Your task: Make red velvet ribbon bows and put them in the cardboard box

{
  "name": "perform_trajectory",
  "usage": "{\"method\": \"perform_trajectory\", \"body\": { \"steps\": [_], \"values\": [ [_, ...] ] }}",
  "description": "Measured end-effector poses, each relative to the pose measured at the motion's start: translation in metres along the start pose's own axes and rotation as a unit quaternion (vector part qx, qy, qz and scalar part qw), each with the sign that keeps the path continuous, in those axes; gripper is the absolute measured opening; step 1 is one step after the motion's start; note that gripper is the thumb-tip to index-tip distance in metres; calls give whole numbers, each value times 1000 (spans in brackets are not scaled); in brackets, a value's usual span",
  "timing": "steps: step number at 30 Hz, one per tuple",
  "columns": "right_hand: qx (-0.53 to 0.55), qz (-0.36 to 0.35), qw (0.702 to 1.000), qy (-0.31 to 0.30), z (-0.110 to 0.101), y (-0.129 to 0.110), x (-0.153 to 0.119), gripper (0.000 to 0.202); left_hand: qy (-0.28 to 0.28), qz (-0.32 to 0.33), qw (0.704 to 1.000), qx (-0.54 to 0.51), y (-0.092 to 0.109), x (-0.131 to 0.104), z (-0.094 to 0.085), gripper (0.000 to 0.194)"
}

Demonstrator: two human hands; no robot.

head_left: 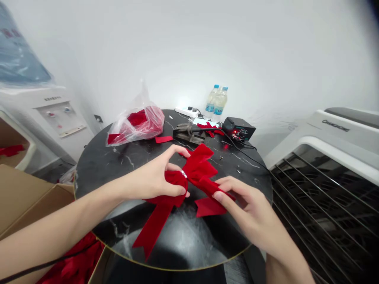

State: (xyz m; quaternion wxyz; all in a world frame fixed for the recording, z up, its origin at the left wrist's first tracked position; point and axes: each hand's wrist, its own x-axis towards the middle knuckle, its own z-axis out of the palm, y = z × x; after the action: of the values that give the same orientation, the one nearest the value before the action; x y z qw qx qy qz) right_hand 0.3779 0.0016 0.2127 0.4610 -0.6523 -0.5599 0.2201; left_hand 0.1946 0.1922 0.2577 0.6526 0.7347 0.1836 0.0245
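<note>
A red velvet bow [197, 167] with notched ribbon tails is held above the round black marble table [118, 161]. A small silvery band sits at its centre. My left hand [166, 173] grips the bow's left loop, thumb in front and fingers curled around the loop near the band. My right hand [237, 197] pinches the right loop between thumb and fingers. One long tail hangs toward the table's front edge; others spread to the upper right and lower right.
At the back are a plastic bag [136, 124] of red ribbon, a soldering iron stand [189, 134], a black control box [239, 128], two bottles [217, 103] and a power strip [186, 112]. A cardboard box [32, 197] stands left; a white appliance [322, 138] stands right.
</note>
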Motion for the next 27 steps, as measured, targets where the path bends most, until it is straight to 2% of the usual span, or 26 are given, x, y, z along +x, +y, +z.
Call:
{"method": "perform_trajectory", "body": {
  "steps": [1,3,6,8,9,11,13,15,17,19,22,24,27],
  "values": [
    [-40,-7,999,-7,-6,-2,2,18,-34,-26,999,-18,-2,1,-1,65],
    [-98,-26,994,-34,-18,-6,6,17,-87,-48,995,-17,-8,4,-4,59],
    [-148,-53,985,-67,-31,-10,13,15,-120,-61,990,-43,-18,11,-9,41],
    [-169,-74,980,-77,-36,-8,19,14,-105,-77,986,-101,-23,16,-10,28],
    [-179,-84,977,-80,-37,-6,22,14,-96,-87,983,-130,-25,18,-10,28],
    [-194,-104,973,-73,-41,0,26,14,-64,-90,980,-165,-27,23,-7,42],
    [-205,-118,971,-46,-45,5,24,14,-28,-72,981,-181,-29,27,-4,44],
    [-201,-125,972,6,-46,7,16,14,19,-51,978,-201,-30,31,1,30],
    [-172,-115,975,86,-38,5,6,9,57,-44,969,-237,-31,34,5,25],
    [-116,-77,977,160,-20,-1,-3,5,69,-36,960,-268,-33,36,8,23],
    [6,11,989,145,18,-12,-1,18,49,0,964,-261,-38,36,11,12],
    [85,57,987,124,40,-17,7,23,33,27,969,-244,-42,35,13,12],
    [137,96,979,114,57,-20,19,27,3,51,970,-236,-46,32,15,14]
  ]
}}
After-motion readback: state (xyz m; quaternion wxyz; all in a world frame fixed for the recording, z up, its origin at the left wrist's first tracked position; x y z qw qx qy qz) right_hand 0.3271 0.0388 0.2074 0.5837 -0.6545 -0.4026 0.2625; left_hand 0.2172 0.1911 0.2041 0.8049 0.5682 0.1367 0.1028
